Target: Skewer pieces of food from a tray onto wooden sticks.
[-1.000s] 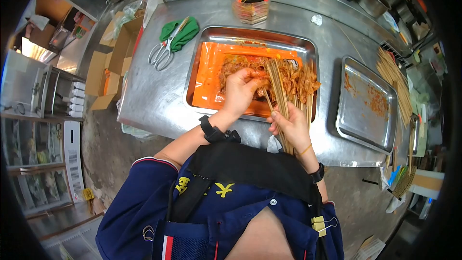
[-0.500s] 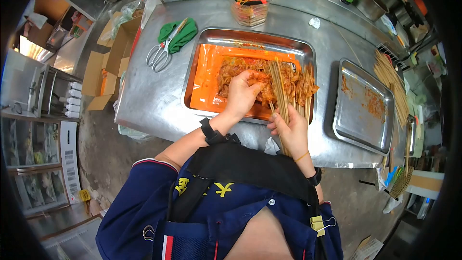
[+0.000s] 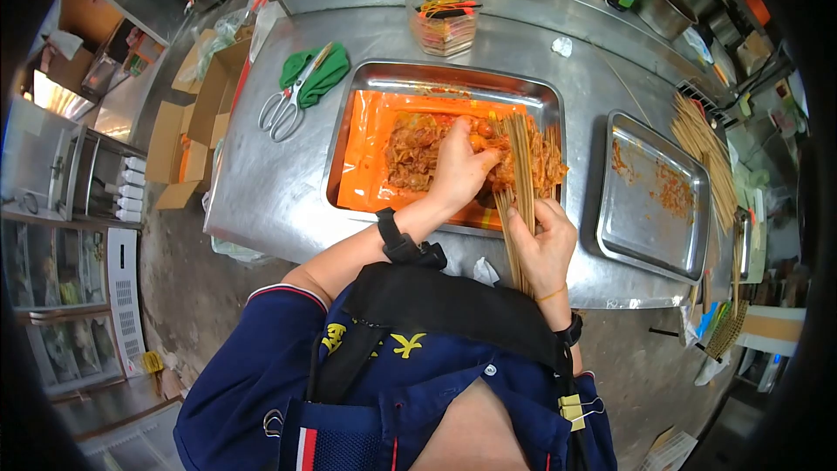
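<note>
A bundle of bamboo skewers [image 3: 521, 166] is in my right hand [image 3: 542, 242], closed around it near the tray's front edge. My left hand [image 3: 462, 170] reaches over the marinated meat [image 3: 410, 153], its fingers closed on a red-coated piece beside the skewers. Its fingertips are partly hidden by the hand and the meat. The meat lies on an orange plastic sheet [image 3: 362, 153] inside a deep metal tray [image 3: 336, 144]. To the right of the bundle, more meat [image 3: 549, 161] appears on skewers resting in the tray.
Scissors [image 3: 288, 109] lie partly on a green cloth [image 3: 327, 78] at the left. A plastic tub [image 3: 445, 26] stands behind the tray. At the right are a second, sauce-smeared metal tray [image 3: 649, 244] and a pile of bare skewers [image 3: 706, 153]. Crumpled tissue [image 3: 485, 271] lies near the front edge.
My left hand has shifted slightly right toward the skewers, its back turned more upward. My right hand, still holding the bundle, has moved a little right and down. The whole view has shifted slightly.
</note>
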A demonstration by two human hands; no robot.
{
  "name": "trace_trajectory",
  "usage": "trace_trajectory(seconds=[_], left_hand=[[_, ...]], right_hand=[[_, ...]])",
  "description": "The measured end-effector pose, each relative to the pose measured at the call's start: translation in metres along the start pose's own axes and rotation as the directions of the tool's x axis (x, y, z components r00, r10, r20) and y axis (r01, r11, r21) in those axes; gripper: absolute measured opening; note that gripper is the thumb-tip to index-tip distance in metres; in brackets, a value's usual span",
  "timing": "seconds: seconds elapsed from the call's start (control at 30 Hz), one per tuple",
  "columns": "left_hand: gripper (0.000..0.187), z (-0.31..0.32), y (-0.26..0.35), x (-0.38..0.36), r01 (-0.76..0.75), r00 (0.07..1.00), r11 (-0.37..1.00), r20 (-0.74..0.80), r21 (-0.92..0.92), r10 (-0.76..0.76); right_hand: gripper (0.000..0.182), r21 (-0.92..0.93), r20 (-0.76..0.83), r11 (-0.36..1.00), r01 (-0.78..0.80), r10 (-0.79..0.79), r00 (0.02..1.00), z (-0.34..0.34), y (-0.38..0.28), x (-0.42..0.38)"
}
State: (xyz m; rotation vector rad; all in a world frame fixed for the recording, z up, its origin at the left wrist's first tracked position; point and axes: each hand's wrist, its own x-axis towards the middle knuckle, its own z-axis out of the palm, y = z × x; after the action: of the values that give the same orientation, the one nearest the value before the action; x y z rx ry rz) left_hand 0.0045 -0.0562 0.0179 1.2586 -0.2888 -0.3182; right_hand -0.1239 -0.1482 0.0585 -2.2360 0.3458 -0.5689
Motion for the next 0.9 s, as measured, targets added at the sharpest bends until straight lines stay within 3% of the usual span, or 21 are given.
trace_trajectory(seconds=[0.1,0.2,0.27,0.3,0.33,0.4,0.47,0.53,0.57,0.9], left_hand=[[0.030,-0.003,-0.013,0.008,0.036,0.999,0.988,-0.009,0.149,-0.035],[0.031,-0.004,-0.019,0.013,-0.052,0.997,0.915,-0.024,0.399,0.067],[0.031,-0.008,-0.035,0.020,-0.242,0.957,0.829,-0.015,0.505,0.289],[0.031,-0.009,-0.036,0.020,-0.253,0.953,0.827,-0.017,0.502,0.302],[0.030,-0.010,-0.036,0.020,-0.265,0.949,0.825,-0.019,0.499,0.316],[0.031,-0.020,-0.033,0.012,-0.116,0.989,0.917,-0.041,0.382,0.142],[0.019,-0.026,-0.013,0.003,-0.115,0.989,0.925,-0.044,0.362,0.140],[0.015,-0.036,0.001,-0.003,0.085,0.996,0.987,-0.011,0.136,-0.084],[0.015,-0.040,0.011,-0.008,0.188,0.978,0.970,0.067,0.152,-0.200],[0.016,-0.043,0.014,-0.019,0.271,0.946,0.962,0.188,-0.016,-0.264]], right_hand=[[0.012,0.063,0.040,0.998,-0.026,0.023,0.999,-0.002,0.001,0.001],[0.015,0.331,0.270,0.894,-0.302,0.217,0.938,0.005,0.017,-0.007],[0.017,0.471,0.457,0.726,-0.501,0.285,0.842,0.004,0.015,-0.007],[0.019,0.513,0.550,0.619,-0.595,0.295,0.782,0.003,0.013,-0.006],[0.019,0.518,0.560,0.609,-0.600,0.289,0.777,0.005,0.017,-0.005],[0.020,0.525,0.584,0.585,-0.618,0.279,0.762,0.011,0.027,-0.003],[0.020,0.496,0.603,0.594,-0.633,0.289,0.743,0.013,0.026,0.000],[0.020,0.466,0.622,0.603,-0.647,0.297,0.725,0.015,0.026,0.002],[0.021,0.452,0.632,0.607,-0.654,0.299,0.715,0.018,0.026,0.002],[0.019,0.451,0.644,0.624,-0.638,0.268,0.717,0.024,0.025,0.001]])
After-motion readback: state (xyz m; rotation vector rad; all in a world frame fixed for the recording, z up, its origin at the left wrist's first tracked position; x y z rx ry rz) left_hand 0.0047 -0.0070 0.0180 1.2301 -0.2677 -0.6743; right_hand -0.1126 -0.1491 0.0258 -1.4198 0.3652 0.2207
